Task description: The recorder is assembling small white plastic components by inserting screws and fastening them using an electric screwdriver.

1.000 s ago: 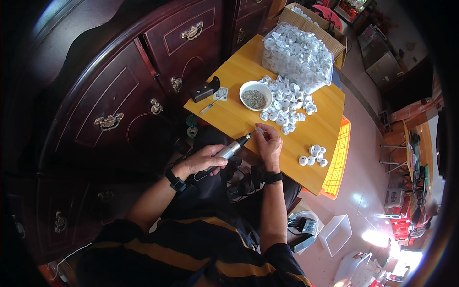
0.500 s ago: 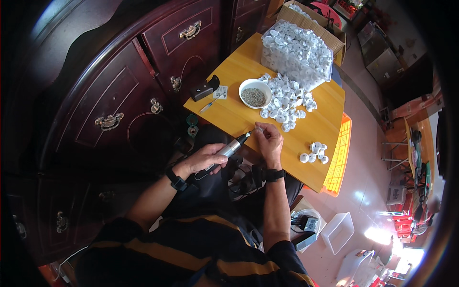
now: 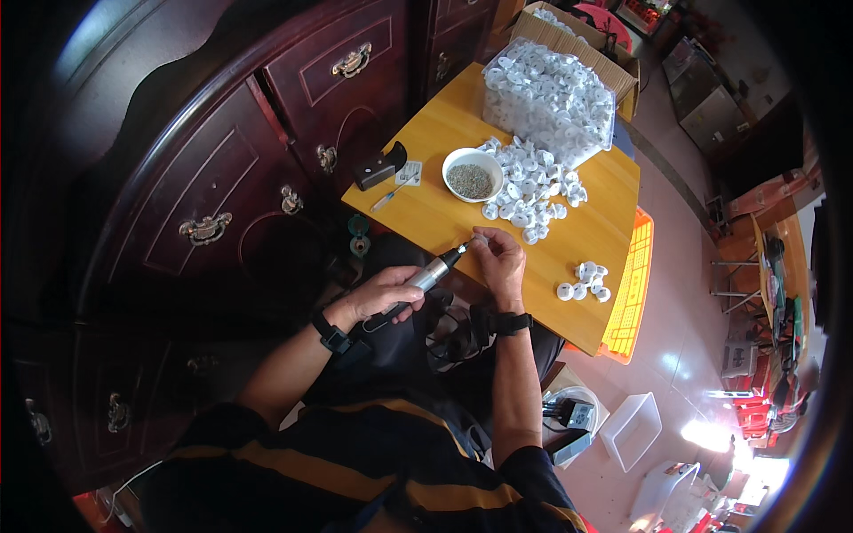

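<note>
My left hand is wrapped around a silver and black electric screwdriver, its tip pointing up and right past the near edge of the yellow table. Right at that tip, my right hand has its fingers pinched together; whatever they hold is too small and covered to make out. Beyond the hands, a white bowl contains many small metal pieces that look like screws. Beside it spreads a pile of small round white plastic parts. A smaller group of similar parts lies to the right.
A clear bin heaped with white parts stands at the table's far end, before a cardboard box. A black case and a thin pen-like tool lie at left. Dark drawers flank the table; an orange crate sits right.
Both hands and the screwdriver stay almost in place, with the tip still at the right fingers. The whole view has shifted slightly.
</note>
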The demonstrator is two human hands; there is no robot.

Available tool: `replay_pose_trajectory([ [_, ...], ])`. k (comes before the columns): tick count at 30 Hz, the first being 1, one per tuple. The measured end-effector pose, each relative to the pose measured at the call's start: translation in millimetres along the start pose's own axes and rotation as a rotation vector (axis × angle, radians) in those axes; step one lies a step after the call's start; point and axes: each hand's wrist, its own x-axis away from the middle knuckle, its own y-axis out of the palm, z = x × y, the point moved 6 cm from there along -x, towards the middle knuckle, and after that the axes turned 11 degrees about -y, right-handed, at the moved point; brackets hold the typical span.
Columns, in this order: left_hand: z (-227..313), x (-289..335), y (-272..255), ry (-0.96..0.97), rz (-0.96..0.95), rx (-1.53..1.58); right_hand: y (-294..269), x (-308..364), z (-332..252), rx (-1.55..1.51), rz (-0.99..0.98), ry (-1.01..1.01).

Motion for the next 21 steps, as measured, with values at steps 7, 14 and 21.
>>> replay_pose_trajectory([
  [7, 3, 7, 0, 0.006, -0.039, 0.013, -26, -10, 6, -0.121, -0.024, 0.143],
  [14, 4, 13, -4, 0.024, -0.023, 0.07, -101, -15, -23, 0.901, -0.296, 0.131],
  [21, 4, 8, -5, 0.015, -0.069, 0.093, -117, -47, -61, 0.976, -0.139, -0.036],
])
